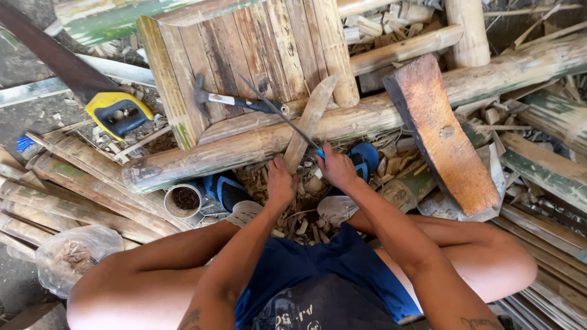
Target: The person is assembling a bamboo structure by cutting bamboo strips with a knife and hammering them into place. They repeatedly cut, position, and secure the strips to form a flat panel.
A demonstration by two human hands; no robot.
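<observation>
**Head view: bambooKnife work on a bamboo slat**

Head view, largest first: a long bamboo pole (342,122) lies across the floor, a slatted bamboo seat (257,49) resting on it with a hammer (235,101) on top. Propped against the pole, the bamboo slat (309,122) is gripped at its lower end by the left hand (281,183). The right hand (336,168) is clenched around a thin knife (278,113) laid across the slat.

The ground (36,116) is gray and dusty; bamboo poles (79,201) lie on it in heaps; wood chips (293,223) cover the middle; a saw (116,113), a tin can (183,200) and a plastic bag (70,256) rest there too.
</observation>
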